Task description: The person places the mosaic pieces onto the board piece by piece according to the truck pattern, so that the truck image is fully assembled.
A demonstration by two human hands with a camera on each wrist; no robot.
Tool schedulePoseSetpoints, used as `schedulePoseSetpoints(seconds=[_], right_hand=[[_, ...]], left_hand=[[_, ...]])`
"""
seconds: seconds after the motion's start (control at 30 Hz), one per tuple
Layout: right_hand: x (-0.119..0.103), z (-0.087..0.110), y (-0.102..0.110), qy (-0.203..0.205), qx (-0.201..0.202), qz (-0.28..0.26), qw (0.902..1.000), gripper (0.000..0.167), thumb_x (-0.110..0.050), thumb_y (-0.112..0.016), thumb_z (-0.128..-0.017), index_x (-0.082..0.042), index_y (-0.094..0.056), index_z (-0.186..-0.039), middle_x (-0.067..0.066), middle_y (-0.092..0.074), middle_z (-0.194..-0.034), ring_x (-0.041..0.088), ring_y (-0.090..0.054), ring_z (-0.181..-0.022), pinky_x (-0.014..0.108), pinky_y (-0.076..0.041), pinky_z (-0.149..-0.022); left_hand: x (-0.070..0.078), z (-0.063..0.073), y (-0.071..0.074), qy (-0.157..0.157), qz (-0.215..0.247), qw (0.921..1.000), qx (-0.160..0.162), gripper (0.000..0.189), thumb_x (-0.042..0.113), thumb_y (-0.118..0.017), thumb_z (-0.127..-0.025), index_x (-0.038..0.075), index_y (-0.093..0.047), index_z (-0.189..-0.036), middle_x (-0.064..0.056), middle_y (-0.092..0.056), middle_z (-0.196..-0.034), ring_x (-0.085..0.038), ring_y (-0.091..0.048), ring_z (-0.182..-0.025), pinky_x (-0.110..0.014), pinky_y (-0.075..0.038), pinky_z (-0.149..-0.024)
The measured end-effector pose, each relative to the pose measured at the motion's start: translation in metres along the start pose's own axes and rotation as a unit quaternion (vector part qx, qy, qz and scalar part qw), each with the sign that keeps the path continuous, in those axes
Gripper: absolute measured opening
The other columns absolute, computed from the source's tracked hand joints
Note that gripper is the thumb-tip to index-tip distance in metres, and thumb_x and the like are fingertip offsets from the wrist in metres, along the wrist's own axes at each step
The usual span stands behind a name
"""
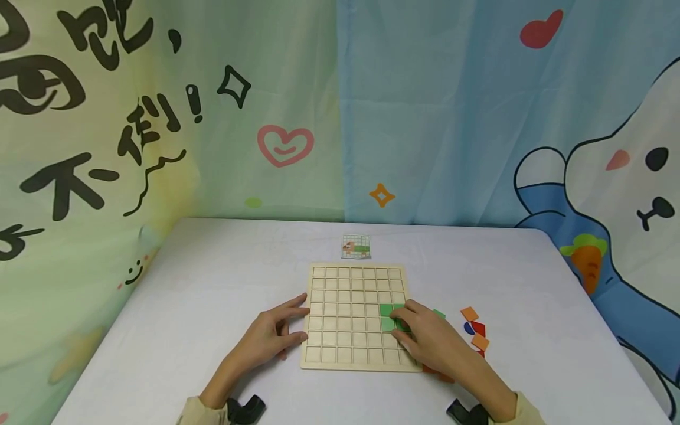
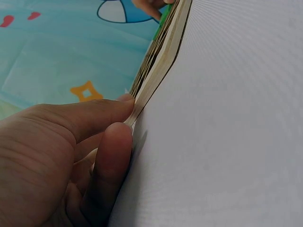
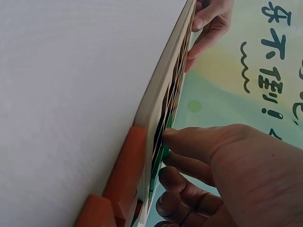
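A pale wooden grid board (image 1: 345, 316) lies on the white table. My left hand (image 1: 271, 333) rests against its left edge, the thumb and a finger touching the rim in the left wrist view. Green square tiles (image 1: 387, 324) sit in the grid toward the right side. Over them, my right hand (image 1: 427, 333) holds one green tile (image 3: 166, 147) between thumb and finger at the board's surface. The hand partly covers that tile in the head view. In the right wrist view, orange-red pieces (image 3: 125, 170) lie beside the board's edge.
A small picture card (image 1: 356, 247) with a coloured grid pattern lies behind the board. Right of my right hand are loose orange (image 1: 470, 314), red (image 1: 479, 328) and blue (image 1: 469, 328) pieces. Printed curtains (image 1: 425, 118) hang behind the table.
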State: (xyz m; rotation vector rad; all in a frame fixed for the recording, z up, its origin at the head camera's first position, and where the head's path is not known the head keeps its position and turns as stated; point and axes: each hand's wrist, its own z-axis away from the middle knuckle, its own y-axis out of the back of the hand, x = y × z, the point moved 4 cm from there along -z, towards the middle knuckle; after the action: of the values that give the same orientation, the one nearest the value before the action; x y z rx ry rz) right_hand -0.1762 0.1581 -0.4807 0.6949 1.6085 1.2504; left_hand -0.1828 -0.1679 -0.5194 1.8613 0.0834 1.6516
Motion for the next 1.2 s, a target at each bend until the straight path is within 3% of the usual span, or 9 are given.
schedulePoseSetpoints(seconds=[0.5,0.7,0.83,1.0,1.2], right_hand=[[0.001,0.0,0.003,0.009,0.008,0.0,0.9999,0.03,-0.027,-0.081,-0.095,-0.012,-0.075,-0.12,-0.006,-0.058,-0.094,0.005,-0.045,-0.075,0.019,-0.042,-0.066],[0.012,0.007,0.012,0.012,0.029,-0.015,0.9994,0.026,-0.023,-0.08,-0.096,-0.011,-0.075,-0.119,-0.008,-0.057,-0.09,0.002,-0.046,-0.074,0.019,-0.045,-0.066],[0.026,0.015,0.02,-0.001,0.041,-0.019,0.999,0.024,-0.022,-0.079,-0.096,-0.012,-0.076,-0.118,-0.007,-0.061,-0.094,0.002,-0.05,-0.075,0.021,-0.048,-0.066],[0.041,0.025,0.025,-0.033,0.028,-0.015,0.999,0.023,-0.023,-0.077,-0.098,-0.013,-0.076,-0.119,-0.005,-0.065,-0.101,0.005,-0.053,-0.08,0.025,-0.052,-0.07],[0.052,0.033,0.028,-0.048,0.029,0.001,0.9984,0.025,-0.022,-0.081,-0.094,-0.012,-0.075,-0.117,-0.006,-0.061,-0.093,0.007,-0.049,-0.078,0.024,-0.046,-0.067]], left_hand=[[0.0,0.0,0.001,0.003,-0.003,1.0,0.002,0.054,0.02,-0.083,-0.093,0.008,-0.066,-0.143,-0.009,-0.045,-0.168,-0.01,-0.059,-0.045,-0.023,-0.051,-0.059],[-0.001,-0.001,0.0,0.002,-0.002,1.0,0.002,0.054,0.02,-0.083,-0.093,0.009,-0.066,-0.143,-0.009,-0.045,-0.168,-0.01,-0.058,-0.045,-0.023,-0.051,-0.058],[-0.002,-0.002,-0.001,-0.001,0.004,1.0,-0.001,0.054,0.02,-0.083,-0.093,0.009,-0.066,-0.143,-0.009,-0.045,-0.168,-0.011,-0.059,-0.046,-0.024,-0.051,-0.057],[-0.002,-0.002,-0.001,-0.001,0.002,1.0,0.001,0.054,0.021,-0.083,-0.093,0.01,-0.067,-0.143,-0.009,-0.045,-0.168,-0.011,-0.059,-0.045,-0.024,-0.051,-0.056],[-0.001,-0.001,-0.001,0.003,0.001,1.0,0.002,0.054,0.02,-0.083,-0.093,0.01,-0.067,-0.143,-0.009,-0.045,-0.169,-0.011,-0.059,-0.045,-0.024,-0.051,-0.058]])
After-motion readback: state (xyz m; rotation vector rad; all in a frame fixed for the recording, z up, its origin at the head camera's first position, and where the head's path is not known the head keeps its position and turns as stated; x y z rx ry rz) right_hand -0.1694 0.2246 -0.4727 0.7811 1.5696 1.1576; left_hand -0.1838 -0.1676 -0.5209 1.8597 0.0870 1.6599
